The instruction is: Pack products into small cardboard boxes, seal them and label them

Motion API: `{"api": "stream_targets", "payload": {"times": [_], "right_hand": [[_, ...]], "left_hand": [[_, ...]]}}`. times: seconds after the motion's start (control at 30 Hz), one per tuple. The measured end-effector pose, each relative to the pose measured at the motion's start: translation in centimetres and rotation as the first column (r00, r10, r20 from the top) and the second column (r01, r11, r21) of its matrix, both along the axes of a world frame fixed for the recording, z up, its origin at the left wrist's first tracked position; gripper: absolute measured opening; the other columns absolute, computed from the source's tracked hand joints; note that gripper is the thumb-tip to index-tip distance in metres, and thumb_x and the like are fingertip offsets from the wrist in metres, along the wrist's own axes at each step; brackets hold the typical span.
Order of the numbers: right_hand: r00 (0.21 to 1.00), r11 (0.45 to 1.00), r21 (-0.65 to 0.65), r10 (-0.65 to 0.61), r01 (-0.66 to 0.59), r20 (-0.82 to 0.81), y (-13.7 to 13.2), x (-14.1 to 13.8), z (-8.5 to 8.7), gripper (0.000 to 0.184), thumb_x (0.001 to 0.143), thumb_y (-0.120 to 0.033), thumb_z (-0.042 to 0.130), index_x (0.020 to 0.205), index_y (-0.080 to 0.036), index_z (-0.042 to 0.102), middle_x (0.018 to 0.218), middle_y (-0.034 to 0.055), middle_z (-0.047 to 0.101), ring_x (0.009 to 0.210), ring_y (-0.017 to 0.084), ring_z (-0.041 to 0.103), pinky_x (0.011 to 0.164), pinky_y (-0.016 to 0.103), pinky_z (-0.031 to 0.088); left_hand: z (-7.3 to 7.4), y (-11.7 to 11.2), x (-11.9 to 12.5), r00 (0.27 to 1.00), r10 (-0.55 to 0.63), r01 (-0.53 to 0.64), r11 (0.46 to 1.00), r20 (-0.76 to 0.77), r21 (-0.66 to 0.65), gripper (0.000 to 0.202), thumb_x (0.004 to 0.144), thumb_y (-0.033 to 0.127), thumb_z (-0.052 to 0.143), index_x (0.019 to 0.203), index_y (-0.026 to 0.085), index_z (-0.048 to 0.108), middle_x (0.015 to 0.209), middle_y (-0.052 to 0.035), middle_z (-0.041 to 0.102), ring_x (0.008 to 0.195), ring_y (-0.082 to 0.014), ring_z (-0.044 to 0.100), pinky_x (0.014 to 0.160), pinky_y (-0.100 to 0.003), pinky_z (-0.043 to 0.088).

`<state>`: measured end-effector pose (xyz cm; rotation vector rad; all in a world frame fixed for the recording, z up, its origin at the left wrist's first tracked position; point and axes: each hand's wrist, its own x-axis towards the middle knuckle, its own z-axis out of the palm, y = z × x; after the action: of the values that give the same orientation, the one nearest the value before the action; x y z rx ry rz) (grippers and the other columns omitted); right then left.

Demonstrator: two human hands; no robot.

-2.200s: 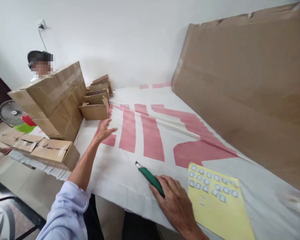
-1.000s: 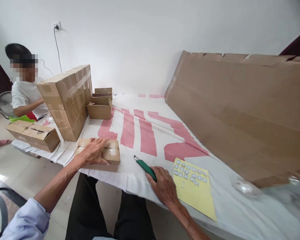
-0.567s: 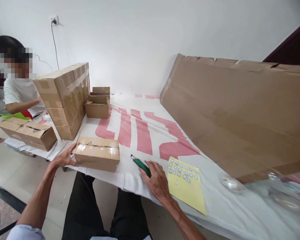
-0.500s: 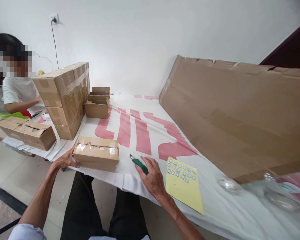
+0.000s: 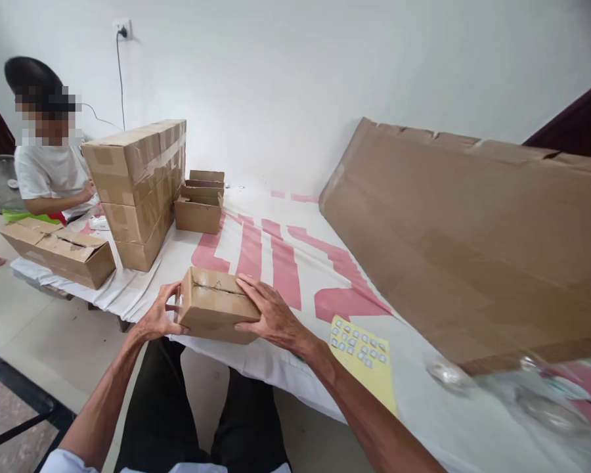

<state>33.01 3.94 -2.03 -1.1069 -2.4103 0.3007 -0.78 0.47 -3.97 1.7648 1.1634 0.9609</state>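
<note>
A small cardboard box [image 5: 214,314] lies at the front edge of the cloth-covered table, a torn tape seam along its top. My left hand [image 5: 161,314] grips its left end, fingers at the back corner and thumb on the front face. Over the right end of the box curls my right hand [image 5: 270,314], fingers on the top and thumb on the front. The green utility knife seen earlier does not show now. To the right of my right forearm is a yellow sheet [image 5: 374,384] bearing rows of small stickers.
Taped cartons [image 5: 140,187] are stacked at the left, with open boxes [image 5: 197,215] beside them. A long carton [image 5: 59,253] lies at the table's left end, near a seated person [image 5: 54,174]. A large cardboard panel [image 5: 463,243] leans at the right.
My right hand has moved left from the green utility knife onto the box. The box has shifted right and is turned slightly, with my left hand still on its end.
</note>
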Motion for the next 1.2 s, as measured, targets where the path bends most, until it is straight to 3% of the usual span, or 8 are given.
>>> {"api": "stream_targets", "payload": {"times": [0.17,0.27,0.37,0.47,0.53,0.63,0.87,1.2], "right_hand": [[0.995,0.989,-0.141,-0.046,0.034,-0.083,-0.5,3.4,-0.5,0.098,0.087,-0.041,0.080,0.170,-0.030,0.030,0.173,0.0133,0.040,0.156,0.034,0.043,0.127,0.055,0.040],[0.993,0.981,-0.190,-0.063,0.043,-0.098,-1.0,4.3,0.8,0.096,0.088,-0.043,0.078,0.170,-0.031,0.031,0.170,0.0137,0.043,0.155,0.035,0.045,0.124,0.054,0.043],[0.984,0.991,-0.099,-0.101,0.087,-0.148,-1.8,4.0,3.9,0.086,0.092,-0.051,0.074,0.167,-0.029,0.038,0.167,0.0154,0.046,0.153,0.037,0.046,0.119,0.054,0.048],[0.978,0.987,0.147,-0.034,0.065,-0.204,-3.1,1.9,8.3,0.055,0.101,-0.044,0.067,0.152,-0.025,0.058,0.155,0.0149,0.058,0.144,0.035,0.053,0.117,0.054,0.048],[0.993,0.962,0.273,0.060,-0.031,-0.101,-3.7,-0.2,10.8,0.034,0.102,-0.033,0.065,0.133,-0.023,0.072,0.139,0.0137,0.068,0.133,0.034,0.058,0.114,0.055,0.049],[0.977,0.950,0.269,0.108,-0.156,0.186,-3.8,-3.4,13.2,0.017,0.099,-0.022,0.067,0.111,-0.019,0.079,0.118,0.0131,0.073,0.121,0.032,0.060,0.106,0.051,0.050],[0.841,0.987,0.095,0.062,-0.133,0.538,-1.6,-5.8,14.9,0.009,0.097,-0.020,0.070,0.094,-0.018,0.078,0.102,0.0090,0.070,0.103,0.025,0.062,0.093,0.038,0.045],[0.827,0.990,0.086,0.044,-0.111,0.561,-0.1,-5.5,15.2,0.013,0.101,-0.021,0.068,0.094,-0.018,0.079,0.100,0.0084,0.071,0.101,0.024,0.064,0.080,0.034,0.042]], "left_hand": [[1.5,-0.5,2.8,0.999,0.016,-0.022,0.993,0.051,0.118,0.111,0.061,0.032,0.096,0.159,0.025,0.042,0.156,-0.0163,0.044,0.147,-0.0392,0.046,0.116,-0.056,0.050],[2.4,-0.6,4.0,0.998,0.049,-0.054,0.987,0.033,0.149,0.108,0.061,0.033,0.097,0.155,0.023,0.045,0.154,-0.0164,0.048,0.143,-0.0390,0.050,0.116,-0.055,0.049],[3.1,-0.6,5.0,0.998,0.069,-0.068,0.979,0.004,0.192,0.102,0.060,0.031,0.097,0.150,0.023,0.049,0.149,-0.0152,0.053,0.137,-0.0375,0.055,0.113,-0.054,0.051],[3.7,-0.8,5.9,0.995,0.091,-0.081,0.969,-0.033,0.231,0.099,0.059,0.028,0.098,0.147,0.023,0.053,0.149,-0.0151,0.054,0.135,-0.0374,0.055,0.114,-0.055,0.049],[4.3,-0.9,6.6,0.992,0.113,-0.094,0.964,-0.061,0.248,0.098,0.057,0.026,0.099,0.144,0.024,0.055,0.149,-0.0148,0.054,0.135,-0.0381,0.055,0.114,-0.056,0.049],[5.1,-0.9,7.5,0.988,0.129,-0.102,0.958,-0.086,0.267,0.095,0.056,0.026,0.099,0.141,0.024,0.057,0.145,-0.0139,0.056,0.134,-0.0384,0.054,0.115,-0.057,0.048],[6.0,-0.9,8.8,0.984,0.142,-0.107,0.952,-0.107,0.288,0.092,0.053,0.025,0.100,0.136,0.024,0.059,0.140,-0.0128,0.058,0.134,-0.0387,0.053,0.114,-0.055,0.048],[6.7,-0.8,9.6,0.980,0.146,-0.101,0.951,-0.138,0.291,0.089,0.056,0.026,0.098,0.136,0.025,0.058,0.137,-0.0126,0.058,0.132,-0.0392,0.053,0.112,-0.056,0.048]]}}
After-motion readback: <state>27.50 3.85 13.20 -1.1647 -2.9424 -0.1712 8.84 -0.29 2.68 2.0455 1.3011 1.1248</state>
